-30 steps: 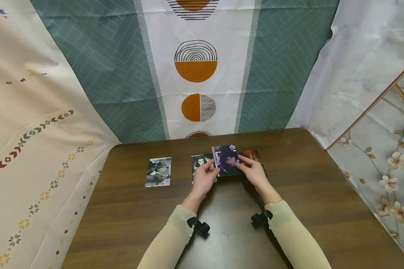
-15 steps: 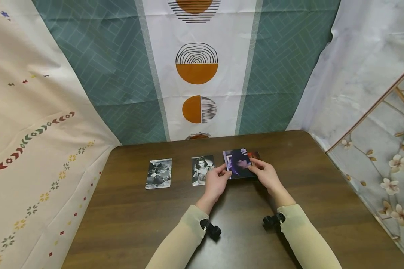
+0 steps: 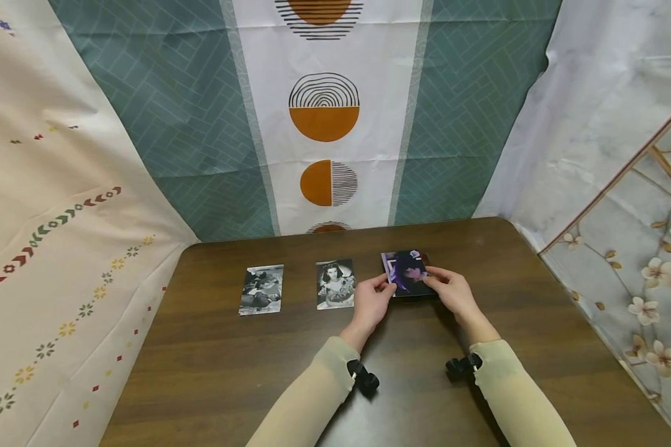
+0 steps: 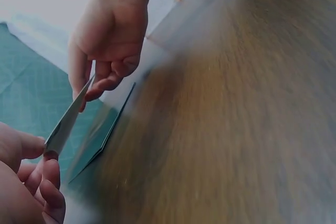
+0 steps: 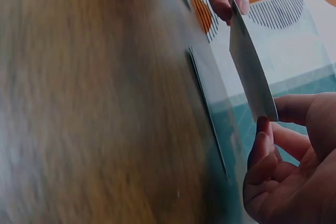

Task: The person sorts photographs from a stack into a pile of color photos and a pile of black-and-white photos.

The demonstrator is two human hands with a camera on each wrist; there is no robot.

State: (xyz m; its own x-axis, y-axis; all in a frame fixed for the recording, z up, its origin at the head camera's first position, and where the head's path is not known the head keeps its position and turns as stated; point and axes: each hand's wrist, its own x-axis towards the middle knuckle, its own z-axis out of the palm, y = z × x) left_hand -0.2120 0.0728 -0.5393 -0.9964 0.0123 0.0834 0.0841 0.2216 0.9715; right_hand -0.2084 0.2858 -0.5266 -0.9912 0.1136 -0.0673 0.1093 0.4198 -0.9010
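Both hands hold a purple-and-black photo card point(image 3: 405, 273) at the back of the table, right of centre. My left hand point(image 3: 371, 304) pinches its left edge between thumb and fingers. At the opposite edge my right hand point(image 3: 454, 292) pinches it the same way. In the right wrist view the raised card point(image 5: 249, 66) is apart from the thin cards point(image 5: 207, 108) lying on the table. A sliver of a reddish card point(image 3: 425, 257) shows behind the held one; the rest is hidden. A black-and-white portrait card point(image 3: 335, 285) lies just left of my left hand.
Further left lies another black-and-white card point(image 3: 261, 290), seemingly with one more edge beneath it. The brown wooden table point(image 3: 229, 379) ends at a patterned curtain point(image 3: 335, 186) behind, with cloth hangings on both sides.
Both hands have carried the purple card to the right and slightly lower, over the reddish card. The black-and-white portrait card is now uncovered.
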